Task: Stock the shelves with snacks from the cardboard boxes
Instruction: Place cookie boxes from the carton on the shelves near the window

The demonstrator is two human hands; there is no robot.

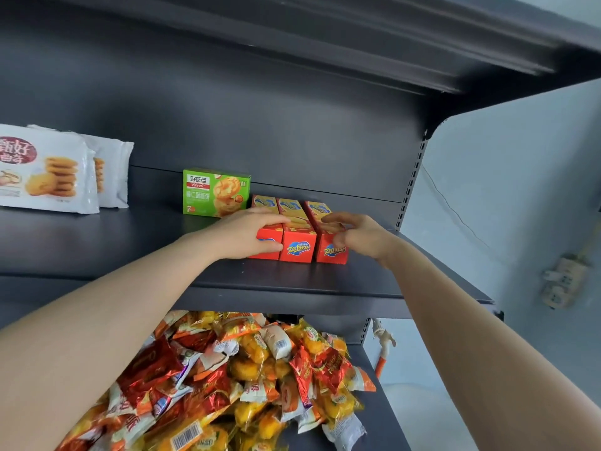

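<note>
Evidently light, stiff cardboard: three Zecheese boxes [299, 245] stood in a row on the shelf [130, 249], just right of the green biscuit box [214, 192]. Left hand [250, 234] clasped the leftmost box and right hand [354, 234] pinched the rightmost's top front edge. Flat sides judged the best hold.

Bare shelf [153, 229] between white packets [48, 170] and green box [214, 192]; red boxes [299, 242] seemingly touch it.

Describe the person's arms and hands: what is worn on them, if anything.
Nothing is worn. The left hand and right hand are bare: no gloves, rings or bands show. The left arm and right arm are uncovered to the frame's edge, with no sleeves, watch or bracelet in view.
</note>
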